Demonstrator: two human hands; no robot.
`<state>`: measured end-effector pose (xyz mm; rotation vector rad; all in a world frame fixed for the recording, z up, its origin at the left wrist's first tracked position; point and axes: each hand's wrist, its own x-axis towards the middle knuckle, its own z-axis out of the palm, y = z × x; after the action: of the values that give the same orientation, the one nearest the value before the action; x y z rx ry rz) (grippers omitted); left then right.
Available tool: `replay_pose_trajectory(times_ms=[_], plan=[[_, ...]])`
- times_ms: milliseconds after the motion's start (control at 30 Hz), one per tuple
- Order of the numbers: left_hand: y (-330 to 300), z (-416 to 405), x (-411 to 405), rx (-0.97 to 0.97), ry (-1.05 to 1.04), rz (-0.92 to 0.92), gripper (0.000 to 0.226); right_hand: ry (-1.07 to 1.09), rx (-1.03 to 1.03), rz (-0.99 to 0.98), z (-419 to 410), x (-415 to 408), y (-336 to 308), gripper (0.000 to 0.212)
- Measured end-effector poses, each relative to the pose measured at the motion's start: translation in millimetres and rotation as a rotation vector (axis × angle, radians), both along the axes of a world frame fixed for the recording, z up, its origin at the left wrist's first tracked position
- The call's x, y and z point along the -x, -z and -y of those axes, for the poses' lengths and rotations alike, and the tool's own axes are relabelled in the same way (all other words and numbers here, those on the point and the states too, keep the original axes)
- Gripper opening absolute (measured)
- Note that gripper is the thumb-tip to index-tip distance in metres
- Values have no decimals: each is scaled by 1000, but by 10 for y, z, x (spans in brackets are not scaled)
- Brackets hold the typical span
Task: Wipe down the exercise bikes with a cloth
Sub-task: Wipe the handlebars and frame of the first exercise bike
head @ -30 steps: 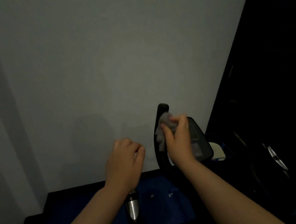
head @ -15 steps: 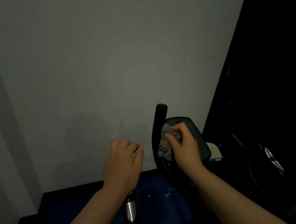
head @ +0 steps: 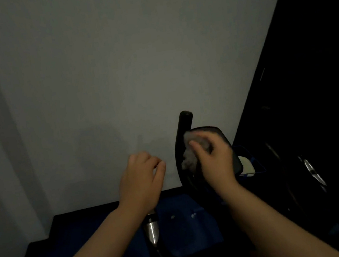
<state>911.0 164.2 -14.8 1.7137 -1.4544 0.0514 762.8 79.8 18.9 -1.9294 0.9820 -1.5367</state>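
A black exercise bike stands in front of me with its upright handlebar (head: 184, 139) and its dark console (head: 222, 138). My right hand (head: 216, 161) presses a crumpled grey cloth (head: 190, 155) against the console face. My left hand (head: 142, 180) hovers to the left of the handlebar with fingers loosely curled and nothing in them. Below it shows a chrome grip (head: 152, 229) of the lower handlebar. The room is dim.
A pale grey wall (head: 113, 71) rises close behind the bike. A dark panel or door (head: 314, 87) fills the right side. The floor (head: 92, 235) is dark blue. A pale object in a holder (head: 247, 164) sits right of the console.
My right hand has slid the cloth down from the upper handlebar onto the console face. My left hand stays almost where it was.
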Motion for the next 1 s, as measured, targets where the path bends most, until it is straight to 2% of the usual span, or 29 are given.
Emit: replay_pose_trajectory(times_ms=[67,200,333,433,467,567,667,733,800,867,900,933,1000], plan=[[-3,4,10,-3,-8,-5,33,85,-45,156,129,-60,-253,12],[-3,11,36,1,-37,5,34,30,-194,185,106,-237,-166,10],[3,22,59,8,-70,26,35,-90,-258,-198,-164,200,208,27],[18,43,91,11,-95,34,36,-247,-358,-561,-84,533,2,26],[20,54,99,10,-104,32,35,-221,-346,-582,-18,542,-75,26],[21,53,105,12,-106,-12,33,-30,-303,-338,26,264,-121,26],[11,42,100,8,-81,-48,32,-4,-302,-197,-236,45,198,24],[-32,32,110,27,-73,-113,28,-39,-286,-244,-350,240,312,25],[-73,-4,165,93,-50,-168,23,-124,-304,-454,-304,581,254,28],[-75,-84,285,127,-7,-158,24,-198,-314,-716,-176,811,107,26],[-57,-126,364,117,29,-142,26,-209,-319,-780,-134,824,38,25],[-29,-163,448,93,75,-132,27,-214,-320,-760,-114,778,14,24],[42,-211,609,14,180,-179,30,-239,-360,-519,-215,568,107,26]])
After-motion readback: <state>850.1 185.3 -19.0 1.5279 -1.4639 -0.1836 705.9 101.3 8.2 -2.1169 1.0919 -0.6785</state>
